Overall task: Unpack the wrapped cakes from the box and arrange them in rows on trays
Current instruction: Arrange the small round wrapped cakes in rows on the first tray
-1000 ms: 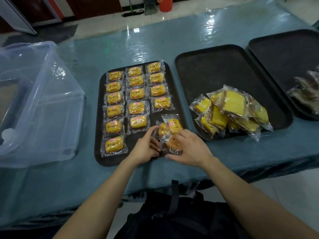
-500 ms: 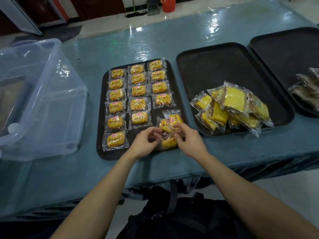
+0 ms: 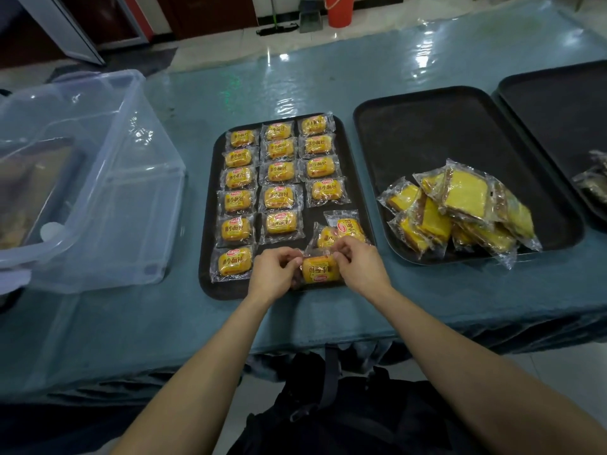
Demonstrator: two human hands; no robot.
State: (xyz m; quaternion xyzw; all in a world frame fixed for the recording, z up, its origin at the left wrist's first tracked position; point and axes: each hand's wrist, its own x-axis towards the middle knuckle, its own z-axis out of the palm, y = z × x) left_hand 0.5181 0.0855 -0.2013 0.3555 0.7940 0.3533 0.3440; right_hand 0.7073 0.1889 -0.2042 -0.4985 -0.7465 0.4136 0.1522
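Observation:
A black tray [image 3: 349,152] in front of me holds several small wrapped orange cakes laid in three columns. At its near edge both hands pinch one wrapped cake [image 3: 320,270], label upside down: my left hand [image 3: 274,275] on its left end, my right hand [image 3: 359,264] on its right end. Two loose wrapped cakes [image 3: 348,226] lie askew just beyond my right hand. A clear plastic box [image 3: 108,192] stands to the left.
A second black tray [image 3: 427,133] to the right carries a heap of yellow wrapped cake slices [image 3: 460,208]. A third tray [image 3: 558,103] sits at the far right with dark packets [image 3: 593,178]. A blue cloth under clear film covers the table [image 3: 295,87].
Both hands drew one cake out of the loose cluster toward the tray's near edge and now hold it by its ends. The view shifted slightly.

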